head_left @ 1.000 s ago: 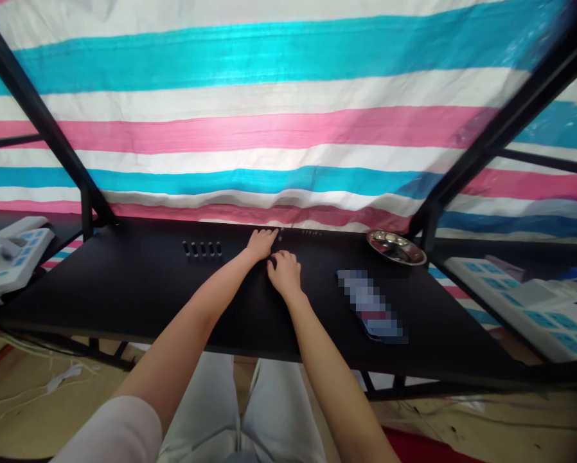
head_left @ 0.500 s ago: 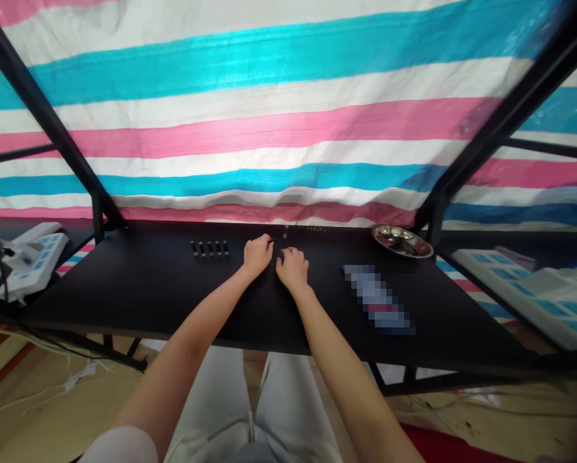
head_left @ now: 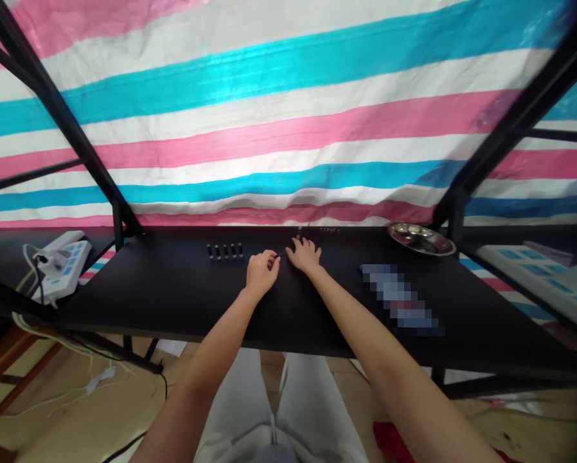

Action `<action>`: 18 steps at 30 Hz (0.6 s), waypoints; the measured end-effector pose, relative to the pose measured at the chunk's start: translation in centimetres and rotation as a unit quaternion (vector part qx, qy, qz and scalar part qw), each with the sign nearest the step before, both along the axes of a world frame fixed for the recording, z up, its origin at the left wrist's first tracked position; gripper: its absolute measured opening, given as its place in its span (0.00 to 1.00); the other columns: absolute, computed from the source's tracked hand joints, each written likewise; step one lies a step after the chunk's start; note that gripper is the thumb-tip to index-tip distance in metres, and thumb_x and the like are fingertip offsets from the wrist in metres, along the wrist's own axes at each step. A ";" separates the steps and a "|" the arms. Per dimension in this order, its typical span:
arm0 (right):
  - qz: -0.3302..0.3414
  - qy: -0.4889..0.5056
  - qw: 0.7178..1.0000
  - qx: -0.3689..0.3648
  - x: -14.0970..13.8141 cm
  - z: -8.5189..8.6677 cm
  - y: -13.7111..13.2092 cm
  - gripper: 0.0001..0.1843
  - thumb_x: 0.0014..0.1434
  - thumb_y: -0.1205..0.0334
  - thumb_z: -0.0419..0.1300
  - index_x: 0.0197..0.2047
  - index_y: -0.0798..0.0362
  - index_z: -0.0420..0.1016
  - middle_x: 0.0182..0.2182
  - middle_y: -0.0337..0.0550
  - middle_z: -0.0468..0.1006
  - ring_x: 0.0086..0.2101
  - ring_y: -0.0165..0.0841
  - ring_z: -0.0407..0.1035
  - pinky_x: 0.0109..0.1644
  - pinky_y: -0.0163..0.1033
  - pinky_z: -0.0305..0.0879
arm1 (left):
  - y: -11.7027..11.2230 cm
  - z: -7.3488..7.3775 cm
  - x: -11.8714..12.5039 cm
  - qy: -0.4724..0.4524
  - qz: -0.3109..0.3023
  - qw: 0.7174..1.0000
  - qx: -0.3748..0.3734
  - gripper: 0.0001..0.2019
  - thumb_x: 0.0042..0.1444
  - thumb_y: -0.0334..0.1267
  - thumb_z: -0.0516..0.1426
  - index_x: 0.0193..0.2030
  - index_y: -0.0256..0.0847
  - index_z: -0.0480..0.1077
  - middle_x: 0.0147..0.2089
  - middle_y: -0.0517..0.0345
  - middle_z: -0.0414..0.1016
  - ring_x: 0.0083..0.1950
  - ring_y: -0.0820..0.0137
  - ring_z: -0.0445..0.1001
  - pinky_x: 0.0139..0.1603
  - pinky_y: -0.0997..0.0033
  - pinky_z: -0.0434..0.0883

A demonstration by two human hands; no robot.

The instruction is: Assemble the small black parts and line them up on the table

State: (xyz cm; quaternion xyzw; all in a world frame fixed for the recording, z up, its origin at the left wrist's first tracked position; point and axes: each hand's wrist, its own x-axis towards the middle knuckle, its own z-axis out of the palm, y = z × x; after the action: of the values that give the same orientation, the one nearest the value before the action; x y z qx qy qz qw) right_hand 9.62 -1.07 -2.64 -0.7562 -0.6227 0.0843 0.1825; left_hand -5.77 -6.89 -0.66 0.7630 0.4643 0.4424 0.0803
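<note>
My left hand (head_left: 262, 275) is over the middle of the black table (head_left: 173, 292), its thumb and fingers pinched together. A small dark, thin thing seems to poke out between its fingertips, too small to name. Just to its right, my right hand (head_left: 306, 256) has its fingers spread, reaching toward a small pale piece (head_left: 299, 232) near the back edge. I cannot tell whether they touch. Left of my hands, several short black cylinders with light ends (head_left: 225, 251) lie side by side in a row. Several tiny pale pieces (head_left: 329, 229) form another row at the back, right of my right hand.
A shiny round metal dish (head_left: 421, 239) sits at the back right. Nearer me on the right is a blurred-out bluish flat object (head_left: 399, 299). White power strips (head_left: 67, 270) with plugs stand beyond the left side. Black frame posts (head_left: 93, 170) and a striped sheet (head_left: 288, 135) enclose the back.
My left hand has drawn back toward me and slightly left, still pinching. My right hand has moved forward and spread its fingers. The whole view has shifted a little.
</note>
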 end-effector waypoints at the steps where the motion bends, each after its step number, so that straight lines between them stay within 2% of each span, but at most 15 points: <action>1: 0.003 0.002 1.000 -0.007 0.1 0.0 0.4 0.29 0.59 0.50 0.46 0.61 0.53 0.56 0.61 0.55 0.53 0.59 0.47 0.44 0.57 0.61 0.39 | 0.0 0.0 0.0 -0.002 -0.006 1.000 0.005 0.06 0.55 0.37 0.52 0.36 0.39 0.66 0.28 0.60 0.73 0.30 0.73 0.70 0.40 0.69 0.63; 6: 0.006 0.007 1.000 -0.013 0.4 -0.1 2.0 0.29 0.58 0.49 0.47 0.60 0.53 0.58 0.60 0.56 0.53 0.59 0.48 0.46 0.56 0.62 0.39 | 0.1 0.0 -0.1 -0.006 -0.010 1.000 -0.002 0.05 0.55 0.37 0.52 0.36 0.40 0.66 0.27 0.61 0.73 0.30 0.73 0.70 0.39 0.69 0.63; 12: 0.013 0.026 0.999 0.026 0.2 -0.1 1.9 0.25 0.57 0.55 0.50 0.57 0.52 0.61 0.58 0.53 0.59 0.57 0.44 0.50 0.57 0.61 0.41 | 0.0 0.2 0.0 -0.005 -0.009 1.000 0.002 0.07 0.55 0.38 0.51 0.36 0.39 0.67 0.27 0.60 0.72 0.31 0.72 0.70 0.40 0.68 0.64; 15: 0.017 0.052 0.997 0.061 -0.2 0.4 1.2 0.22 0.55 0.60 0.52 0.54 0.53 0.65 0.54 0.51 0.64 0.54 0.42 0.55 0.56 0.56 0.48 | 0.0 0.2 0.0 -0.029 -0.010 1.000 -0.003 0.06 0.55 0.38 0.52 0.36 0.39 0.67 0.27 0.60 0.72 0.30 0.73 0.70 0.40 0.69 0.64; 18: 0.013 0.120 0.985 0.123 -0.7 1.4 0.0 0.21 0.53 0.64 0.52 0.51 0.52 0.67 0.49 0.49 0.68 0.48 0.40 0.61 0.50 0.48 0.57 | 0.1 0.1 0.1 -0.074 -0.008 0.997 -0.019 0.06 0.54 0.38 0.52 0.35 0.39 0.67 0.27 0.60 0.71 0.29 0.73 0.69 0.39 0.70 0.65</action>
State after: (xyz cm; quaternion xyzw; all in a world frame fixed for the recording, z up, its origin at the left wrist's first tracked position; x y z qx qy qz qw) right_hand 8.89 -1.03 -1.27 -0.7042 -0.6117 0.0997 0.3464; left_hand -5.67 -6.81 -0.53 0.7300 0.4593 0.4884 0.1328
